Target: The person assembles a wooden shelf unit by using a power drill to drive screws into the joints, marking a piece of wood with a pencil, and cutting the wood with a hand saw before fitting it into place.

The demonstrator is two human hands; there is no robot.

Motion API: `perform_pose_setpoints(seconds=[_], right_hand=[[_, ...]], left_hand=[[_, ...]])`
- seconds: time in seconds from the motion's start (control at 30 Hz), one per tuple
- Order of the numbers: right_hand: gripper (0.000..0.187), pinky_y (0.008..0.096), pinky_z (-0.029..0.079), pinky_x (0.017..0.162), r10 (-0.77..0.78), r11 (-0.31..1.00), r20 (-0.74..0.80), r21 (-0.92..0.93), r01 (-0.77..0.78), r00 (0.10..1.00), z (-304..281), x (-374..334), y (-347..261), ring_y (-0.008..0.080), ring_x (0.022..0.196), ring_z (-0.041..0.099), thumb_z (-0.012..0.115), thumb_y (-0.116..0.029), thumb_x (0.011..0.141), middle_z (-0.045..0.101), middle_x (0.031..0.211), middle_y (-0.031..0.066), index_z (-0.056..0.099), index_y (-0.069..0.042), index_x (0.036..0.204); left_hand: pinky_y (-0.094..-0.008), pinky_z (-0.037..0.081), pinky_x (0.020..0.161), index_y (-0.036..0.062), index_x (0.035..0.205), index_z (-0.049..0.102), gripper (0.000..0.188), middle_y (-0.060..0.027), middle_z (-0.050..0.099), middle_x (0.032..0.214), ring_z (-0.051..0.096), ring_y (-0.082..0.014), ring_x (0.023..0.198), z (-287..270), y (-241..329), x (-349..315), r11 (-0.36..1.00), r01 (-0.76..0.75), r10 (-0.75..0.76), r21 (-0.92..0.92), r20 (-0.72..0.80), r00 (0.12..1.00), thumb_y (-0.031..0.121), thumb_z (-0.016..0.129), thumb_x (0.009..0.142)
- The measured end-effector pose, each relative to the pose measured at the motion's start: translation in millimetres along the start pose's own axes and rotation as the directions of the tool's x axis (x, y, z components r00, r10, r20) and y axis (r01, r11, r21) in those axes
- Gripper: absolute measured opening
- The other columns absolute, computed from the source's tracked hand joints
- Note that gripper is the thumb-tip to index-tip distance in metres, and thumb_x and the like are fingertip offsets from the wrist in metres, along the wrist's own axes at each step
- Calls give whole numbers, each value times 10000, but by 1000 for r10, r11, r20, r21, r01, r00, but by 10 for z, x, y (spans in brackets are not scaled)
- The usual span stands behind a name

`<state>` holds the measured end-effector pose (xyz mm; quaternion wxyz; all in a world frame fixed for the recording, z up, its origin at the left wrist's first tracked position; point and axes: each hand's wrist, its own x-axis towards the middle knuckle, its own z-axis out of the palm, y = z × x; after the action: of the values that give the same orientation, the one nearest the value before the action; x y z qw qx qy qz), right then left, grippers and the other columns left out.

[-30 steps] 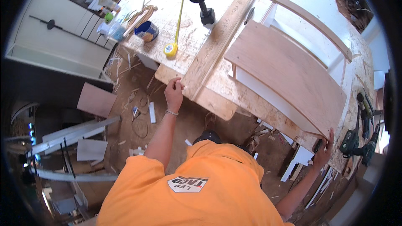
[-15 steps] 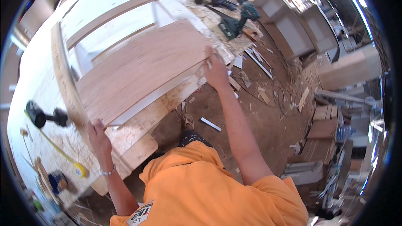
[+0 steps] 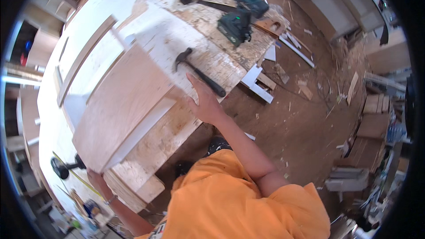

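Observation:
A large brown wooden panel (image 3: 119,106) lies tilted over a white frame (image 3: 84,62) on the scuffed workbench (image 3: 177,128). My right hand (image 3: 201,104) grips the panel's right edge, fingers pointing up the bench, close to a black-handled hammer (image 3: 199,73). My left hand (image 3: 95,179) holds the panel's lower left corner and is mostly hidden beneath it; a wristband shows on that wrist. The panel looks blurred along its edges.
Green power tools (image 3: 234,20) lie at the bench's far end. A black tool (image 3: 62,168) and a yellow tape measure strip (image 3: 82,181) sit at the lower left. Wood offcuts (image 3: 305,90) and sawdust litter the floor; stacked boards (image 3: 374,124) stand at the right.
The view has swung round. Both hands stay on the panel's two ends, and the panel has shifted along the bench. The hammer has come into sight beside my right hand.

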<state>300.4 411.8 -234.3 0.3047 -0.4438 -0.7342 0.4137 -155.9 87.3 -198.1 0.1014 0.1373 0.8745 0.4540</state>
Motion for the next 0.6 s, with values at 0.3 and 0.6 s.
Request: perform_pose_setpoints(seconds=[0.3, 0.6], right_hand=[[652, 501, 280, 1218, -109, 896, 70, -425, 129, 992, -234, -4, 1258, 338, 1490, 357, 662, -245, 870, 439, 1562, 188, 498, -44, 1468], [386, 482, 468, 1060, 246, 964, 106, -131, -232, 963, -1629, -1225, 1403, 391, 1249, 567, 628, -247, 950, 627, 1310, 194, 623, -73, 1294]], left_hand=[[-475, 607, 780, -51, 1361, 531, 508, -246, 670, 1164, 692, -419, 976, -78, 130, 280, 936, 198, -128, 290, -242, 962, 347, 477, 1049], [-455, 472, 1043, -15, 1266, 652, 343, -188, 681, 1233, 625, -367, 1154, 1199, 1341, -653, 338, -606, 884, 720, -21, 467, 237, 575, 1047]])
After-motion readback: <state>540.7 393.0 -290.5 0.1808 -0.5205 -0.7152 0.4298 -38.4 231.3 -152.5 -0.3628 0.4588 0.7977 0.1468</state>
